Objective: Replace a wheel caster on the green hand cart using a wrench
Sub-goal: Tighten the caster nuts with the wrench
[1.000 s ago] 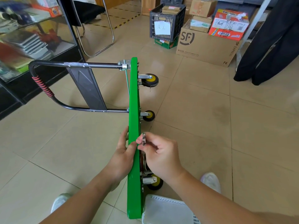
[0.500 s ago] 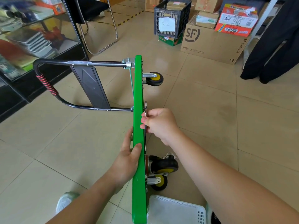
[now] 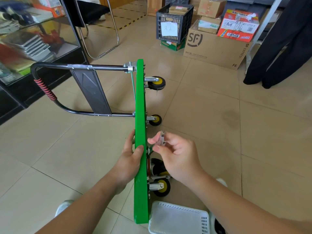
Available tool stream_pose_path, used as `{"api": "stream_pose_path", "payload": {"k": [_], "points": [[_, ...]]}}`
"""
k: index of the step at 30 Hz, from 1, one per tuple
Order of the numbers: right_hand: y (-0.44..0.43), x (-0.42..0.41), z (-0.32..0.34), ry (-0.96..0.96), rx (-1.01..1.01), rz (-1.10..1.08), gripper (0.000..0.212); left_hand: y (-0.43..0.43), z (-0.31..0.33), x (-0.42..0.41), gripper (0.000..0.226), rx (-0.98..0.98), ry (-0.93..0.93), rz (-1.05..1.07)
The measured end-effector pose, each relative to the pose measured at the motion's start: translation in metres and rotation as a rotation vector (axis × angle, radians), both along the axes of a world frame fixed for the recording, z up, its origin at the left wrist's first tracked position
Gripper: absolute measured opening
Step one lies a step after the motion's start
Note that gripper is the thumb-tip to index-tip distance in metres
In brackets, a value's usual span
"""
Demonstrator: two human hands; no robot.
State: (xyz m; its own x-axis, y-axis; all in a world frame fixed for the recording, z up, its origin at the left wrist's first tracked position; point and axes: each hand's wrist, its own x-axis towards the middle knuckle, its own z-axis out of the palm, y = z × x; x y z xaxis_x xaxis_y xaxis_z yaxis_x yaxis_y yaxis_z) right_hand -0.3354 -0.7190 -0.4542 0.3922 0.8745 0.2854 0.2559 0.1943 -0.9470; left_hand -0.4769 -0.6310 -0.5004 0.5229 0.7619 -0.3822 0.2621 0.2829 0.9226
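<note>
a green hand cart (image 3: 141, 149) stands on its edge on a tiled floor (image 3: 253, 141), its black handle (image 3: 45, 92) reaching toward 9 o'clock and its yellow-hubbed casters (image 3: 156, 82) pointing toward 3 o'clock. the left hand (image 3: 130, 159) grips the deck's top edge, thumb over the rim. the right hand (image 3: 175, 154), just beside the deck at 3 o'clock, pinches a small metal piece (image 3: 162, 139), possibly a wrench; it is blurred. a white basket (image 3: 179, 218) sits at 6 o'clock.
</note>
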Motion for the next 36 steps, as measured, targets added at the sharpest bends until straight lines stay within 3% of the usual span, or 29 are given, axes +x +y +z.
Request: {"api": "stream_pose_path", "payload": {"k": [10,19,22,27,31,36], "points": [[-0.008,-0.02,-0.04,-0.142,0.168,-0.063,0.035,-0.001,0.003,0.0,0.053,0.04,-0.007,-0.018],[0.011,-0.007,-0.029,-0.228,0.16,-0.026,0.015,-0.005,0.006,0.002,0.053,0.026,-0.008,-0.003],[0.02,-0.008,-0.02,-0.271,0.082,0.029,0.014,-0.003,0.003,0.002,0.058,0.036,-0.002,-0.005],[0.05,-0.002,-0.001,-0.02,-0.219,-0.047,0.029,-0.003,0.002,-0.001,0.049,0.024,0.03,0.017],[0.091,0.019,0.005,0.18,-0.477,-0.069,0.013,-0.002,0.003,0.001,0.052,0.03,0.067,-0.002],[0.105,0.023,-0.002,0.178,-0.546,-0.055,0.02,-0.001,0.003,-0.001,0.056,0.017,0.065,-0.014]]}}
